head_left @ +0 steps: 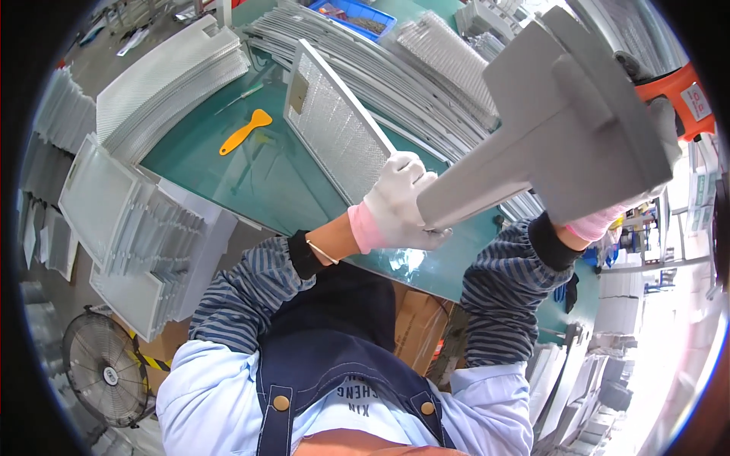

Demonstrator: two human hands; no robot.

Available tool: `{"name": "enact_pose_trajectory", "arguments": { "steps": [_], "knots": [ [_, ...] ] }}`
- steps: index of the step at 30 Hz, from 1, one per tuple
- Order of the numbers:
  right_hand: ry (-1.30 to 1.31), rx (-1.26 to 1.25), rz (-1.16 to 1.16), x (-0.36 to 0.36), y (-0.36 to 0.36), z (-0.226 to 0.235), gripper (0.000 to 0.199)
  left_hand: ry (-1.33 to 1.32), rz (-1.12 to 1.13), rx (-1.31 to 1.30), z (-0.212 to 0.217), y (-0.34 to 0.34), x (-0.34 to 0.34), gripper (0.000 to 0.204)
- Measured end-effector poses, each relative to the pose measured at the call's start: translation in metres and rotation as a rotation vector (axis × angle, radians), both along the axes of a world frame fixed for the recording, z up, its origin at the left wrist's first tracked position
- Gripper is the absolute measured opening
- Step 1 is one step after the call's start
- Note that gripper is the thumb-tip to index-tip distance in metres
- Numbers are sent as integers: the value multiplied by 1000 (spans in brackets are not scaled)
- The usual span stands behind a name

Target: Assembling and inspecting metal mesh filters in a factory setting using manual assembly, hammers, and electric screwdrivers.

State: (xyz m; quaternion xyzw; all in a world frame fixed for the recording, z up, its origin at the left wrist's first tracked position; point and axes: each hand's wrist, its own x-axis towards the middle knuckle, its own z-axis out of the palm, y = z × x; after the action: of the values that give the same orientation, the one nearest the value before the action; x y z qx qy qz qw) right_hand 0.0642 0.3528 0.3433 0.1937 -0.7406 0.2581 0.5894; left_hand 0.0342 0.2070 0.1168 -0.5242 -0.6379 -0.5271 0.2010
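Note:
My left hand (395,201), in a white glove with a pink cuff, grips the near end of a thin framed mesh panel (338,125). The panel stands tilted on edge above the green table (190,156) and has a small tan patch near its far end. A large grey tool (585,129) with a long tapering arm fills the upper right, its tip overlapping my left hand in view. My right hand (663,125), gloved too, is closed around the tool beside its orange part (680,99); most of its fingers are hidden. What kind of tool it is I cannot make out.
An orange-yellow scraper (245,133) lies on the table. Mesh panels are stacked at the far left (163,83), and more lean in a row (114,201) below them. Long panel stacks (365,68) line the back, near a blue bin (353,17). A fan (106,372) stands lower left.

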Motion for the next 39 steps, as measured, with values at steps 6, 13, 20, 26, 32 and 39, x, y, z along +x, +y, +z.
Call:
{"name": "enact_pose_trajectory", "arguments": {
  "steps": [6,13,20,26,32,39],
  "knots": [
    [-366,-471,853,1,-42,17,25,416,337,2,11,-4,-2,26],
    [-381,-380,767,-3,-71,32,27,315,218,112,15,-8,-8,36],
    [-409,-346,650,-7,-79,36,29,342,234,105,18,-13,-4,29],
    [-499,-294,579,-31,-94,32,31,253,153,178,12,-11,-4,26],
    [-625,-234,479,-62,-109,24,33,253,84,283,6,-16,-6,27],
    [-746,-187,335,-91,-111,13,37,200,-10,259,1,-20,-10,27]
  ]
}}
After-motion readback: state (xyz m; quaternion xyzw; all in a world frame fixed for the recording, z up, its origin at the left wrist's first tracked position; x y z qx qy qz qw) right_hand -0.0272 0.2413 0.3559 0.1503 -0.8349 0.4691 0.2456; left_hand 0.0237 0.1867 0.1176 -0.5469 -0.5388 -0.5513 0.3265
